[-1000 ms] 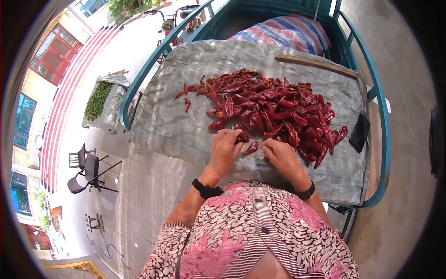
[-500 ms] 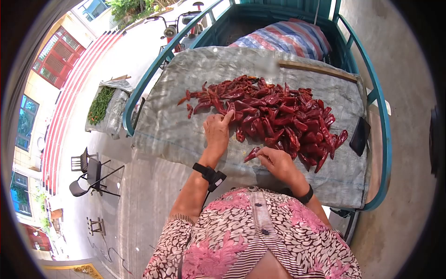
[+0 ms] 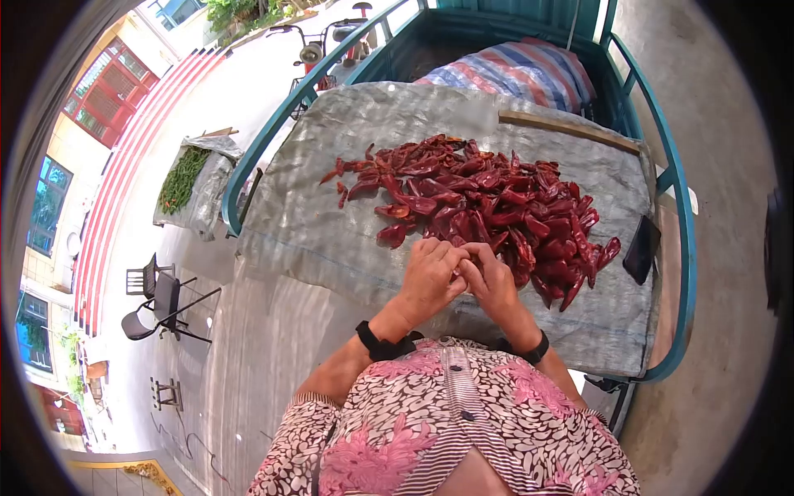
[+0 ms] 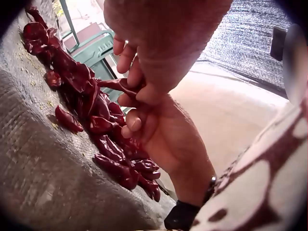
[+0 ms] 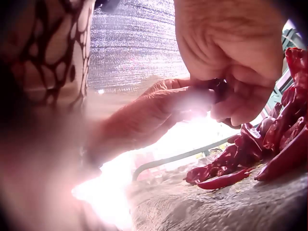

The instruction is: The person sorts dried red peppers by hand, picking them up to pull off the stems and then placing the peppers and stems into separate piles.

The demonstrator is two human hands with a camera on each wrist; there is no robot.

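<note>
Both hands meet at the near edge of a heap of dried red peppers (image 3: 488, 198) on a grey woven sheet (image 3: 314, 240). In the left wrist view, the left hand (image 4: 163, 43) pinches a red pepper (image 4: 118, 85), whose narrow end sticks out; the right hand (image 4: 175, 139) touches it from below, fingers curled. A dark red pepper piece (image 5: 219, 89) shows between the fingers of the right hand (image 5: 231, 48) in the right wrist view, with the left hand (image 5: 144, 115) against it. From the head view, the left hand (image 3: 430, 281) and right hand (image 3: 496, 289) cover what they hold.
A teal cart rail (image 3: 682, 248) curves round the sheet. On the sheet lie a wooden strip (image 3: 571, 131) and a dark flat object (image 3: 642, 250). Behind is a striped sack (image 3: 521, 70). Green peppers (image 3: 184, 178) and a folding chair (image 3: 168, 302) stand to the left.
The left hand reached from near the right hand to the heap's left part, then came back to meet the right hand. The pepper the right hand touched is now hidden in the head view.
</note>
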